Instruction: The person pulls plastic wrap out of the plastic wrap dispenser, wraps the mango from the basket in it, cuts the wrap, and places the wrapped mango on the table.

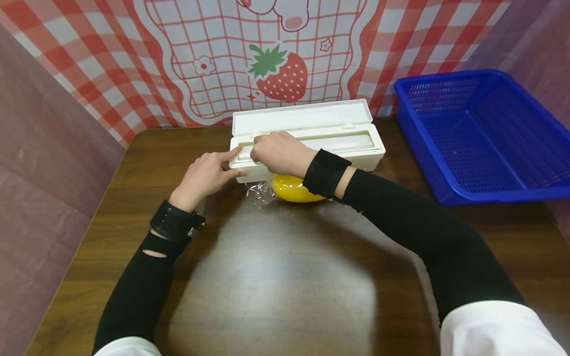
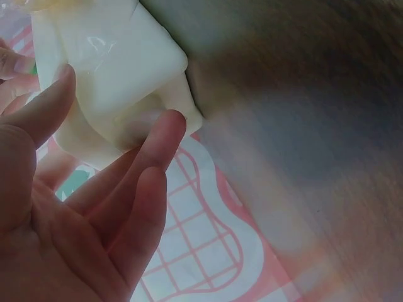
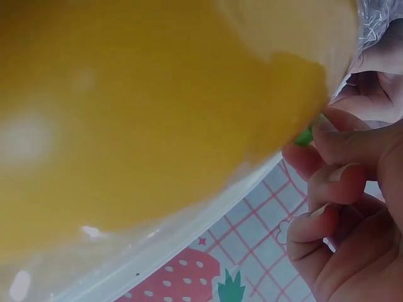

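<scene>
A long white cling film dispenser (image 1: pixel 307 163) lies at the back of the table with its lid (image 1: pixel 303 118) raised. My left hand (image 1: pixel 202 175) holds its left end, index finger on the top and thumb at the front. Over the dispenser's left part, my right hand (image 1: pixel 285 153) has curled fingers and pinches a small green piece (image 3: pixel 305 136) between thumb and forefinger. Just in front of the box, partly hidden by my right wrist, lies a glossy yellow rounded object (image 1: pixel 296 189). Crumpled clear film (image 1: pixel 262 193) sticks out at its left end; in the right wrist view film covers it.
A blue plastic basket (image 1: pixel 427 158) stands at the right of the brown wooden table (image 1: pixel 262 287). Behind the dispenser hangs a red-and-white checked cloth (image 1: pixel 213 79) with a strawberry print. Pinkish drapes (image 1: pixel 49 148) border the table at the sides.
</scene>
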The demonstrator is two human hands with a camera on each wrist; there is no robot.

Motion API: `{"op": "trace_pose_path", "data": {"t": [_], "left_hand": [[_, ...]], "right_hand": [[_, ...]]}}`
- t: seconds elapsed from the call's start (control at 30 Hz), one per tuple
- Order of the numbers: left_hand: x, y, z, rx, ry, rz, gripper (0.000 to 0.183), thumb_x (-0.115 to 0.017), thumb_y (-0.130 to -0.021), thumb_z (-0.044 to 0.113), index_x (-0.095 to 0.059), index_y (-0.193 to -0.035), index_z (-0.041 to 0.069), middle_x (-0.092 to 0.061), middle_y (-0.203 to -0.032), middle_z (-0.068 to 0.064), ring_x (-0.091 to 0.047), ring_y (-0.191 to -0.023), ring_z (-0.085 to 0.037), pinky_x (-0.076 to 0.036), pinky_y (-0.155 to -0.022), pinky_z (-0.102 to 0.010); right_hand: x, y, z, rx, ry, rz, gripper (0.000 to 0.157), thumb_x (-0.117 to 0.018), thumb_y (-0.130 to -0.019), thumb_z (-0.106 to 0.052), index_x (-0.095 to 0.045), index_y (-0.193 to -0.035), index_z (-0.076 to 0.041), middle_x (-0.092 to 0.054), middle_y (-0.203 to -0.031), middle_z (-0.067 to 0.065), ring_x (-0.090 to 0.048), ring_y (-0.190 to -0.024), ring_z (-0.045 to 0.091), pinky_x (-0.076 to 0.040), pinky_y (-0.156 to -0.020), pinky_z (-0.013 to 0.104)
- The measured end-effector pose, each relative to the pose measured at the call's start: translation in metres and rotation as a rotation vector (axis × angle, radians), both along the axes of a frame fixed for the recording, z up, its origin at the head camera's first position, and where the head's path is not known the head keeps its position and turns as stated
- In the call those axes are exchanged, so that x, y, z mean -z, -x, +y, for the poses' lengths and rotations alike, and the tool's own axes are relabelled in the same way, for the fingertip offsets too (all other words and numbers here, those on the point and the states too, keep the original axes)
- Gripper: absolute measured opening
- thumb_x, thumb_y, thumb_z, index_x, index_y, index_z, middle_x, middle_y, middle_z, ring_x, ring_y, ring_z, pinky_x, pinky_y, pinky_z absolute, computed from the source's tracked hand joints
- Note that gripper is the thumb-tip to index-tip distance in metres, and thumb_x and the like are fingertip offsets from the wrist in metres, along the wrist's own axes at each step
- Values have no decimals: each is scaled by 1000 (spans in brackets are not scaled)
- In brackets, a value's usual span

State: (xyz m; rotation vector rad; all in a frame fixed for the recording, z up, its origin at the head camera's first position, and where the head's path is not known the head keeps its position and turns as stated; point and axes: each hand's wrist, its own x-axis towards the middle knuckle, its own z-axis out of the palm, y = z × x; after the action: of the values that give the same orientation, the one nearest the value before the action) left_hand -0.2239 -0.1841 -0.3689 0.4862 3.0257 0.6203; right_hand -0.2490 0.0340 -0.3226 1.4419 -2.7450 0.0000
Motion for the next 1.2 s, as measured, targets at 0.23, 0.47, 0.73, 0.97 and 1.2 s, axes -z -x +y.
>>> {"op": "trace_pose_path", "data": {"t": [0.23,0.47,0.73,0.97,1.2], "left_hand": [[0,2,4,18,7,-12,69,-71,-89,51,-46,-149,29,-66,-81,-9,-55,-72,-26,-42,-61,-43],[-1,3,2,5,9,-17,72,-71,-87,53,-45,-149,29,-64,-80,-9,-54,-73,-27,-40,-61,-42],[-1,5,-1,2,18,-32,71,-70,-88,53,-43,-150,31,-68,-108,-18,-57,-81,-31,-43,-63,-45],[-1,7,-2,9,18,-38,72,-69,-88,55,-42,-151,30,-64,-121,-20,-53,-80,-30,-40,-61,-42],[-1,8,-1,20,21,-30,73,-68,-88,56,-42,-151,29,-62,-125,-20,-53,-80,-29,-40,-61,-42]], "right_hand": [[-1,-1,13,12,-6,-16,17,-65,-96,-8,-78,-108,-11,-67,-100,10,-64,-82,27,-54,-74,38],[-3,0,34,39,-17,-9,13,-68,-94,-6,-78,-100,-11,-66,-94,10,-63,-81,29,-53,-73,41],[-3,0,65,68,-5,-20,18,-63,-92,3,-76,-93,-10,-60,-85,10,-55,-72,28,-48,-66,42],[-3,-2,88,95,-19,-17,18,-66,-92,2,-77,-99,-10,-57,-84,10,-52,-67,27,-48,-62,39],[-2,-4,108,96,-6,7,14,-69,-90,1,-76,-98,-9,-54,-80,9,-50,-64,27,-45,-59,39]]}}
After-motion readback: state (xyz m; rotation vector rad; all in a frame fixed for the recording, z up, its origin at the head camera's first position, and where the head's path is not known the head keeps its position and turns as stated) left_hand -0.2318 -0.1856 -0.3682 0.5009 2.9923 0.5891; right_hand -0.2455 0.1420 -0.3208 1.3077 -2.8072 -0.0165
